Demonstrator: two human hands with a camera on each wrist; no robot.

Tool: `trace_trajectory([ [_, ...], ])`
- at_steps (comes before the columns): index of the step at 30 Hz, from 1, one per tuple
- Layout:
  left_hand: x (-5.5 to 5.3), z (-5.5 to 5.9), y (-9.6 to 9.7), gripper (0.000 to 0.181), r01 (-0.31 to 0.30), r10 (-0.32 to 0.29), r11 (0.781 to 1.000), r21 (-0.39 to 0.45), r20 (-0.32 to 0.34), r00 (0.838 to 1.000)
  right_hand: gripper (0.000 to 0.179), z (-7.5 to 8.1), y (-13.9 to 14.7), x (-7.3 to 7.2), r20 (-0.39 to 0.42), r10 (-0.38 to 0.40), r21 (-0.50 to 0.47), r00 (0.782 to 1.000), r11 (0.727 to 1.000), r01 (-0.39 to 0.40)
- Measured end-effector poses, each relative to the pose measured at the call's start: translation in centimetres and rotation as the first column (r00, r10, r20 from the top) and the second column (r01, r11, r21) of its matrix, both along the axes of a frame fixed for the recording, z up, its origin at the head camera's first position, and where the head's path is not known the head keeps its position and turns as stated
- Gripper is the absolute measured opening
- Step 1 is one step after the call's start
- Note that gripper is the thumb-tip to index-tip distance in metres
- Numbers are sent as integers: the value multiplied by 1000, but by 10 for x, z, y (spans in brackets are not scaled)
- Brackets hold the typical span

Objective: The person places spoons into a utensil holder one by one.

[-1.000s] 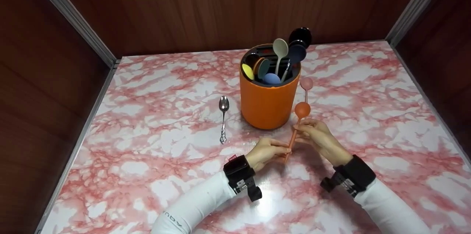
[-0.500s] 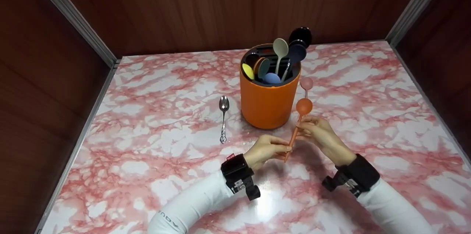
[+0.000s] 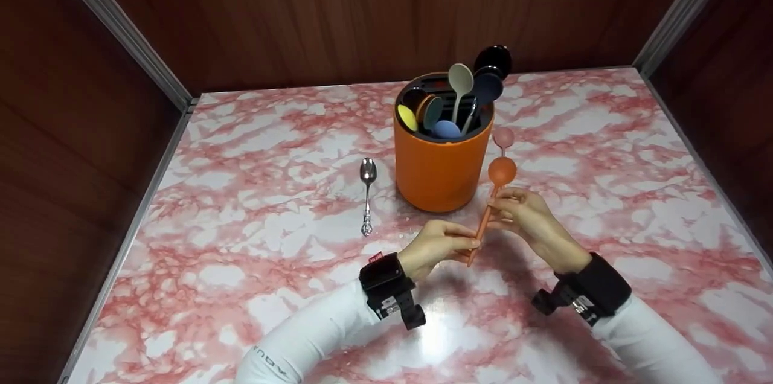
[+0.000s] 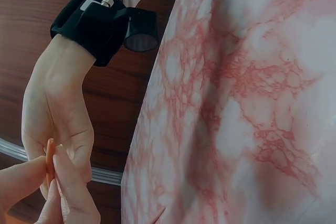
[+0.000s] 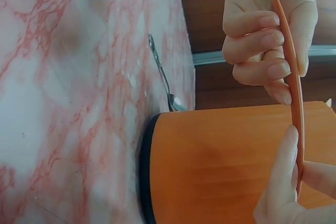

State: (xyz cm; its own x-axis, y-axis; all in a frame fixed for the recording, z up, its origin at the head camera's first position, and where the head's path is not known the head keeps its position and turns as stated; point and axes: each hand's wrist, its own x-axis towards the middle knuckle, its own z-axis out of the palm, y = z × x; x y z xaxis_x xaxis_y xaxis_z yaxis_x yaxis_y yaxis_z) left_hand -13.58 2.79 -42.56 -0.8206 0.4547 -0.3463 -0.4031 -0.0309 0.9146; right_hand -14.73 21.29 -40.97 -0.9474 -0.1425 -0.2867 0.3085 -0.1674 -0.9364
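Both hands hold one orange spoon (image 3: 502, 171) above the table, its round bowl pointing away and slightly right. My left hand (image 3: 436, 246) pinches the handle near its lower end. Higher up, close below the bowl, my right hand (image 3: 524, 219) pinches the same handle between thumb and fingers. In the right wrist view the thin handle (image 5: 294, 87) is seen edge-on between the two hands. The left wrist view shows the handle tip (image 4: 50, 156) between fingers and thumb, with the bowl out of sight.
Behind the hands stands an orange utensil holder (image 3: 442, 176) with several spoons and a black-ended utensil (image 3: 493, 61) in it. A silver spoon (image 3: 367, 191) lies left of it, a pink spoon (image 3: 503, 137) right of it. Wooden walls enclose the marbled table (image 3: 272, 191).
The orange spoon has shifted slightly up and right in the head view, its bowl nearer the pink spoon. My right hand has moved a little with it; the left hand barely moved.
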Motion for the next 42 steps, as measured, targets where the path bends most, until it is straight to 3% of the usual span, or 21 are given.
trace_trajectory([
  [16,-1,18,-7,24,29,-28,999,31,-45,999,8,19,-5,0,-28,-37,-5,999,999,37],
  [22,-3,23,-7,24,15,-13,999,48,-46,999,4,25,-5,1,-69,-34,-24,997,999,33],
  [29,-6,34,-6,24,-8,11,998,67,-41,999,12,35,-5,-2,-72,-63,-52,995,997,59],
  [42,-13,53,-9,25,-7,14,998,63,-97,995,16,54,-8,-8,-107,-87,-68,990,994,80],
])
